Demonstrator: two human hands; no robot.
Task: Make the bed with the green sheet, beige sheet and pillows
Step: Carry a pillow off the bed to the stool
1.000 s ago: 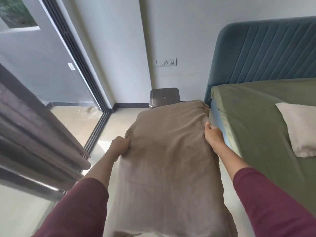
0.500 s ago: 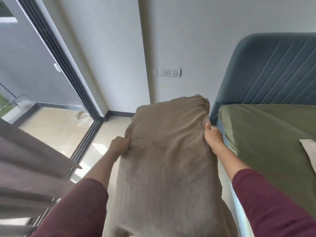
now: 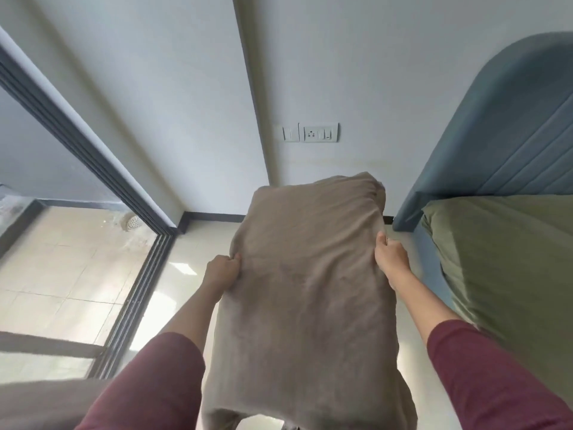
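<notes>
I hold a long beige-brown pillow (image 3: 310, 287) out in front of me, above the floor beside the bed. My left hand (image 3: 221, 271) grips its left edge and my right hand (image 3: 391, 259) grips its right edge, fingers curled into the fabric. To the right lies the bed with the green sheet (image 3: 502, 259) spread over the mattress. The blue padded headboard (image 3: 508, 131) rises behind it. The pillow's near end hangs down towards my body.
A white wall with a switch and socket plate (image 3: 311, 132) faces me. A dark sliding-door frame (image 3: 102, 169) runs along the left, with a tiled balcony floor (image 3: 62, 274) beyond. A grey curtain (image 3: 40, 401) hangs at the lower left.
The pillow has been lifted higher and the view has tilted up. The stool behind the pillow and the white pillow on the bed have dropped out of sight. Both hands keep their grip.
</notes>
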